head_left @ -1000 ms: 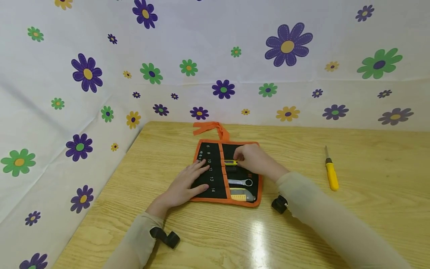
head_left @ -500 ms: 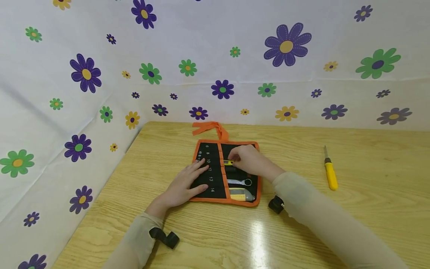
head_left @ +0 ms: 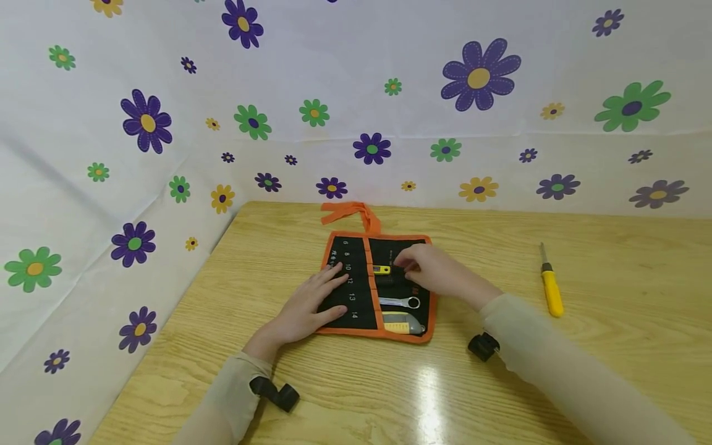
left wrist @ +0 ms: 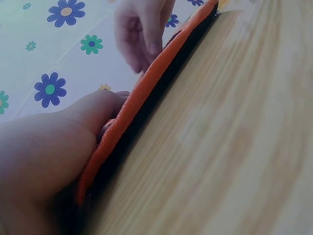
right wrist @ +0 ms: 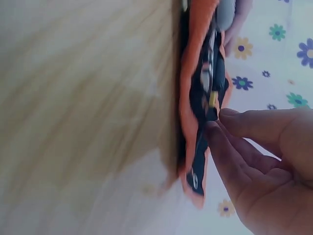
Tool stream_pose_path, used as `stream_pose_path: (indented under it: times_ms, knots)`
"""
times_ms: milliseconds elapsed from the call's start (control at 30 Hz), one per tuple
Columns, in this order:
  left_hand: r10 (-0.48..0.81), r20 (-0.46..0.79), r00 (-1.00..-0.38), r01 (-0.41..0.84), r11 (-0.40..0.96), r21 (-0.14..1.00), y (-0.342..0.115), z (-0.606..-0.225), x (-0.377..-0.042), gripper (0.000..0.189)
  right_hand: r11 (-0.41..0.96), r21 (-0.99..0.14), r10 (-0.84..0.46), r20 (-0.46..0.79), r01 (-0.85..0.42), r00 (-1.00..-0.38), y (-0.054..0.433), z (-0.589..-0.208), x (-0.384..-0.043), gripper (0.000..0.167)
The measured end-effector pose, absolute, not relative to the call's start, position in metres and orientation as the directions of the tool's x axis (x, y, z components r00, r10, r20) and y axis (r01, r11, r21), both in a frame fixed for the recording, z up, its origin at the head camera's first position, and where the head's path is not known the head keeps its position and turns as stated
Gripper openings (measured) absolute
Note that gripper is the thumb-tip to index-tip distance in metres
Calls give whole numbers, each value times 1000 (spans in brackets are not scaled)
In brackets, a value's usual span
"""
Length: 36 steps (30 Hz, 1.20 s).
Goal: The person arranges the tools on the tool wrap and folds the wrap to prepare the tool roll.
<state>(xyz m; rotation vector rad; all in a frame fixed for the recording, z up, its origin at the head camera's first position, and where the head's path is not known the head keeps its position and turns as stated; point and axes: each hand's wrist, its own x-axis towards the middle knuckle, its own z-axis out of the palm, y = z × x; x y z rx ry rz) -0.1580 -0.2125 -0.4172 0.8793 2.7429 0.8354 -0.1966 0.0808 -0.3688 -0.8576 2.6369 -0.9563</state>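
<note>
A black tool pouch with orange edging (head_left: 363, 247) lies unfolded on the table. My left hand (head_left: 308, 303) rests flat on its numbered left half, fingers spread; the left wrist view shows this hand (left wrist: 54, 142) along the orange edge. From a pocket on the right half sticks the end of a small yellow tool (head_left: 382, 270) with a dark window. Just right of it hovers my right hand (head_left: 431, 269), thumb and fingers slightly bent and apart from the tool. A combination wrench (head_left: 403, 303) and a yellow-grey utility knife (head_left: 403, 323) sit in lower pockets.
A yellow-handled screwdriver (head_left: 550, 290) lies on the wooden table (head_left: 623, 321) to the right. An orange tie strap (head_left: 356, 213) trails from the pouch's far edge. Behind and to the left hangs a white flowered cloth (head_left: 334, 74).
My right hand has pushed the yellow tool further left into its pocket, let go of it and drawn back a little to the right. The left hand has stayed put.
</note>
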Motion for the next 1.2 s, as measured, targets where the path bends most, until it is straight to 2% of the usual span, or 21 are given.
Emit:
stream_pose_path:
  times_ms: [367, 733, 967, 1200]
  knots:
    - [571, 37, -820, 494, 674, 550, -214, -419, -158, 62, 738, -576, -436, -12, -350, -900, 159, -356, -185, 26]
    - [566, 22, -824, 479, 675, 561, -213, -418, -157, 62, 836, -521, -254, -88, -173, -963, 248, -362, -188, 39]
    - [559, 17, -829, 470, 679, 563, -212, -417, -156, 61, 862, -497, -186, -131, -98, -974, 271, -365, -190, 41]
    - [559, 19, -829, 470, 679, 563, -211, -417, -157, 61, 874, -484, -144, -203, -29, -968, 276, -368, -193, 49]
